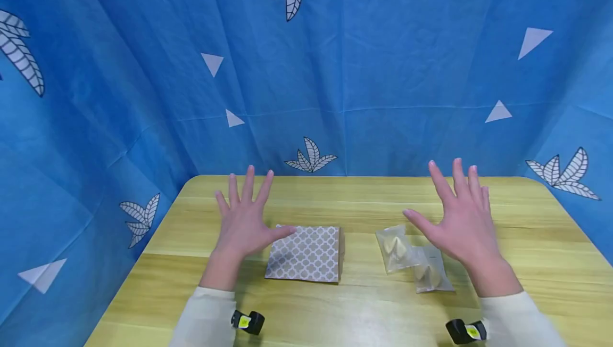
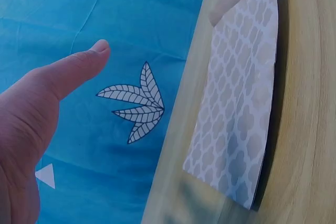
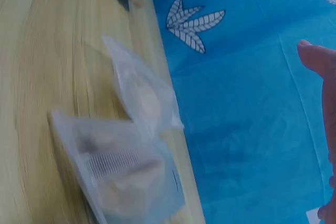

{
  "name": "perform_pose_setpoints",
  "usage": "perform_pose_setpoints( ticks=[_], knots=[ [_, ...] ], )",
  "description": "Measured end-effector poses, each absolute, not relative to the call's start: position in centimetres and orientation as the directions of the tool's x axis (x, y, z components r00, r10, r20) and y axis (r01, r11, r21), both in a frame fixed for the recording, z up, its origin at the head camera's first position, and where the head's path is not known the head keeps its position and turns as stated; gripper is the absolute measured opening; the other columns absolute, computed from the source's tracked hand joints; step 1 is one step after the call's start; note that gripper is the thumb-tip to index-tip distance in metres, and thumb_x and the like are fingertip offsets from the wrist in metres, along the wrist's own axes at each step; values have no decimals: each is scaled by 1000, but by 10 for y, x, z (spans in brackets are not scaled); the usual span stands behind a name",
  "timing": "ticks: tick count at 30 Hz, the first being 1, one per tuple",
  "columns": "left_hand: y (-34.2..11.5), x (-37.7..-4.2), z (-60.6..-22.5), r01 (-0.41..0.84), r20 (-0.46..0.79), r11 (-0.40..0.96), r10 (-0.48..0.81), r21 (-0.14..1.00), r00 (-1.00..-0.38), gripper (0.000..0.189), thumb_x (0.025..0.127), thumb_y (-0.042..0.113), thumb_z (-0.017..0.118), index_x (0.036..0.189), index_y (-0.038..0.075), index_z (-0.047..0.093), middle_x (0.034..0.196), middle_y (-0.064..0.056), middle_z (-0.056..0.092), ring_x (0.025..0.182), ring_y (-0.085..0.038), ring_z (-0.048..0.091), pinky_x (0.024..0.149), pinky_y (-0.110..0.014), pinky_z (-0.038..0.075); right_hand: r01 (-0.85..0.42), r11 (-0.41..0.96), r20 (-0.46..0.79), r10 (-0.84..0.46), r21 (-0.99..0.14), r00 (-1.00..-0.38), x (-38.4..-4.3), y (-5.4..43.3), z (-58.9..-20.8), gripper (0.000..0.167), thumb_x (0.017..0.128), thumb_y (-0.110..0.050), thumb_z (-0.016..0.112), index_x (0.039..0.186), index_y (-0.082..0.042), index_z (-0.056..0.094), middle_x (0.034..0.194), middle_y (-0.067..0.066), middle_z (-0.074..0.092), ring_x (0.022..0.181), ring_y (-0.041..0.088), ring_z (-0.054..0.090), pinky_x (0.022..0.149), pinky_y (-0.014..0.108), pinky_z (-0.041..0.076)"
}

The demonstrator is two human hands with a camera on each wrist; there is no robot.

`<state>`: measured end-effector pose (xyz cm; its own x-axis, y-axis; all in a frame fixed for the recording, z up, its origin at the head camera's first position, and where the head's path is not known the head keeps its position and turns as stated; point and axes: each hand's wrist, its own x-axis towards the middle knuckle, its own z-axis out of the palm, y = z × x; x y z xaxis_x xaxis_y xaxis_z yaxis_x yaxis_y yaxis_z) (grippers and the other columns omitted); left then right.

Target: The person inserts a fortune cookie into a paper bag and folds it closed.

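Both hands are raised over the table with fingers spread, holding nothing. My left hand [image 1: 243, 225] is nearest to a patterned paper bag [image 1: 306, 255], its thumb overlapping the bag's top left corner in the head view. This bag lies flat, with a white lattice print on its face and a brown side. To the right, my right hand [image 1: 463, 223] is held beside two translucent packets, one [image 1: 395, 249] partly overlapped by the other [image 1: 430, 271]. Pale contents show through each. In the right wrist view the nearer packet [image 3: 128, 177] shows a finely ribbed piece inside.
The light wooden table [image 1: 373, 320] has rounded far corners. Behind it and along its sides hangs a blue curtain [image 1: 407, 70] with white leaves and triangles. Black straps with small devices sit on the left wrist [image 1: 248, 322] and right wrist [image 1: 466, 331].
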<state>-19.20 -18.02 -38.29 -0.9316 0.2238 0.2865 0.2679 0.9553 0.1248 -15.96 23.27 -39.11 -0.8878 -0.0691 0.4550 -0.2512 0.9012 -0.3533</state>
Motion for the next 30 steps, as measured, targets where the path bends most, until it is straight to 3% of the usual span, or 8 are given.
perform_pose_setpoints(
  ticks=[9, 15, 19, 30],
  knots=[
    [-168, -194, -386, 334, 257, 915, 275, 225, -927, 120, 71, 77, 71, 162, 33, 6, 167, -5, -5, 147, -38, -15, 111, -68, -7, -353, 836, 525, -93, -421, -846, -162, 202, -396, 93, 84, -54, 73, 160, -26, 27, 164, 20, 10, 149, 41, 2, 115, 63, 9],
    [-158, -193, -393, 358, 215, 893, 307, 271, -927, 121, 71, 75, 73, 162, 29, 6, 167, -6, 1, 149, -38, -8, 113, -64, -6, -380, 773, 514, -82, -509, -854, -161, 175, -401, 90, 86, -50, 74, 160, -30, 27, 165, 12, 11, 148, 39, 9, 105, 74, 22],
    [-152, -192, -399, 377, 209, 872, 324, 313, -923, 122, 70, 75, 74, 162, 26, 10, 166, -5, 4, 149, -37, -4, 114, -62, -6, -394, 739, 517, -72, -546, -853, -163, 160, -405, 87, 86, -49, 74, 159, -32, 29, 164, 8, 16, 147, 38, 17, 99, 75, 29],
    [-137, -190, -416, 409, 195, 799, 360, 440, -912, 126, 67, 66, 83, 162, 30, 7, 166, -3, 9, 149, -29, 9, 116, -57, -1, -450, 629, 535, -63, -634, -843, -162, 127, -419, 76, 86, -38, 75, 152, -20, 43, 155, 13, 34, 139, 39, 30, 100, 68, 34]
  ],
)
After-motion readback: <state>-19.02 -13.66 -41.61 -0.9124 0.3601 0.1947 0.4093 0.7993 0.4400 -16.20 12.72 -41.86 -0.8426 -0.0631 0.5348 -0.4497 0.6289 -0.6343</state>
